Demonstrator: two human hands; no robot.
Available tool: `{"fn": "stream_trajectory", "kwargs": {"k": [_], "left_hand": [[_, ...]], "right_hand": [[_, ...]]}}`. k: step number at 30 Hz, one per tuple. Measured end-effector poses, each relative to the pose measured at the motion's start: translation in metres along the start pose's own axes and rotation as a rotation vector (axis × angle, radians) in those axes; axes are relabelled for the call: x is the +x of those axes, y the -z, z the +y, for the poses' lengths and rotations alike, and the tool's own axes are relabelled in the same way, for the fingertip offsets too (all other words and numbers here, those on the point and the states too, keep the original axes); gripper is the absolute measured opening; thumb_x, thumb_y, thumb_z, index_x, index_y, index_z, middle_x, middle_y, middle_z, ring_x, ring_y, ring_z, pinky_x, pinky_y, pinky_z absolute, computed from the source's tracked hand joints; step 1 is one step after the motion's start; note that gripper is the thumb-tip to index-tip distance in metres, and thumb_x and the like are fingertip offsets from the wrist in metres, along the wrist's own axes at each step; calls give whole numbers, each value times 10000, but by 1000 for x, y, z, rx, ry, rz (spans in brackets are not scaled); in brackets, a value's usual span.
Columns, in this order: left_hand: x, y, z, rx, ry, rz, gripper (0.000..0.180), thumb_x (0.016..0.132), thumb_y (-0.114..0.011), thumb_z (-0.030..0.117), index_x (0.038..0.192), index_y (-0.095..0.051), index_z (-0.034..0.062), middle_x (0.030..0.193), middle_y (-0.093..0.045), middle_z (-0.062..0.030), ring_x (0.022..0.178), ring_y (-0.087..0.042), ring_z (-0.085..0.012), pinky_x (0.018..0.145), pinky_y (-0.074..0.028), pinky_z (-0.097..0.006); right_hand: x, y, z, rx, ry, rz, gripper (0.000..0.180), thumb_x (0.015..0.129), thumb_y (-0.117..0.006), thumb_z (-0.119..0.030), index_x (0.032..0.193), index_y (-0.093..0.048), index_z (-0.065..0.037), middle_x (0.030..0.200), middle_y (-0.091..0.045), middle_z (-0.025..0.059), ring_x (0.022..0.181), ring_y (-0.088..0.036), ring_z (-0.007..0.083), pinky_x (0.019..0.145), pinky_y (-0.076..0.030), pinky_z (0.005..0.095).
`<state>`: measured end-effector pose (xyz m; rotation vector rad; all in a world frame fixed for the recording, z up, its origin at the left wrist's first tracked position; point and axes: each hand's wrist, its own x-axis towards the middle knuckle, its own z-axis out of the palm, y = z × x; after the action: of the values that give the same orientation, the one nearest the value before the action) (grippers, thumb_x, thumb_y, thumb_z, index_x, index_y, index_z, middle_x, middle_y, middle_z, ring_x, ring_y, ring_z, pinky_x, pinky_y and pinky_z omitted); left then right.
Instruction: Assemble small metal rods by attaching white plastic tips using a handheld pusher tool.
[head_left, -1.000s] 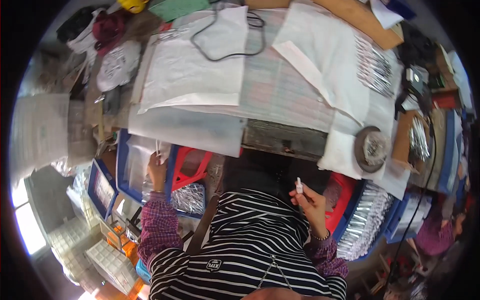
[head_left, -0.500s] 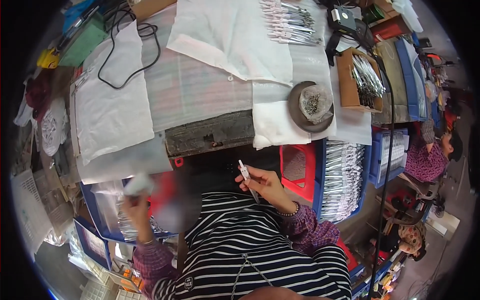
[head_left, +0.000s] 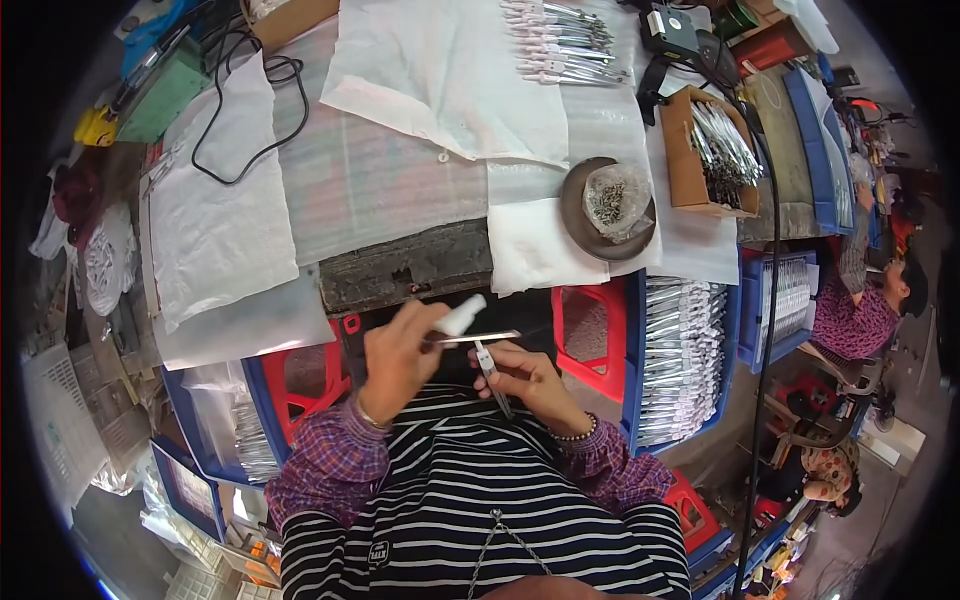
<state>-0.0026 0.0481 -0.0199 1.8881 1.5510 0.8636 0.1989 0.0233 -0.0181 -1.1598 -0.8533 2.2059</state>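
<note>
Left hand [head_left: 395, 355] and right hand [head_left: 528, 378] — each grips (separately) a metal piece [head_left: 470, 337].

The tabletop [head_left: 400, 170] stretched across the far half of the scene. A cable [head_left: 240, 110] looped on its far left, and a row of slim metal pieces [head_left: 565, 40] lay on a sheet at its far edge. A dish [head_left: 575, 215] holding a small bag sat near the tabletop's near right edge, with an open box [head_left: 680, 160] of metal pieces just right of it. Below the near edge, a crate [head_left: 300, 385] stood to the left and another crate [head_left: 595, 345] to the right. Right of that, a bin [head_left: 635, 380] held stacked packets. Between the crates, the left hand [head_left: 395, 360] and right hand [head_left: 530, 380] met close together, each holding a thin strip [head_left: 480, 338].
</note>
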Motion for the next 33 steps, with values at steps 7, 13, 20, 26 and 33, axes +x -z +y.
{"fn": "stream_trajectory", "kwargs": {"k": [7,13,20,26,33], "left_hand": [[-10,4,3,-285,207,44,273,714,-732,31,962,-620,9,766,-591,-74,608,-557,-118,530,-445,-234],[-11,-6,27,-173,-39,-166,343,633,-713,71,958,-615,121,770,-557,-32,591,-594,-214,511,-466,-292],[-19,25,4,-88,85,-24,316,641,-720,0,938,-629,62,769,-596,-72,606,-610,-181,509,-468,-263],[-91,115,-39,197,177,338,222,706,-721,13,910,-636,18,821,-632,-111,685,-607,-192,591,-470,-281],[-178,186,-89,694,418,122,385,711,-635,43,1093,-603,73,876,-580,-124,649,-577,-298,533,-439,-361]], "right_hand": [[7,5,5,297,-113,114,312,939,-496,-158,1195,-532,16,847,-520,35,708,-528,106,617,-446,217],[2,7,9,598,-317,-18,284,963,-426,-274,931,-539,-15,675,-452,26,513,-388,85,432,-291,198],[7,1,4,515,-443,-144,475,976,-388,-351,1237,-479,34,610,-390,-22,449,-301,42,386,-255,174],[6,7,-2,430,-364,-154,489,986,-362,-382,1186,-508,40,624,-404,-25,461,-324,43,402,-266,181],[4,19,3,116,-151,-119,350,966,-462,-301,1069,-600,5,670,-516,-17,529,-469,52,461,-356,186]]}}
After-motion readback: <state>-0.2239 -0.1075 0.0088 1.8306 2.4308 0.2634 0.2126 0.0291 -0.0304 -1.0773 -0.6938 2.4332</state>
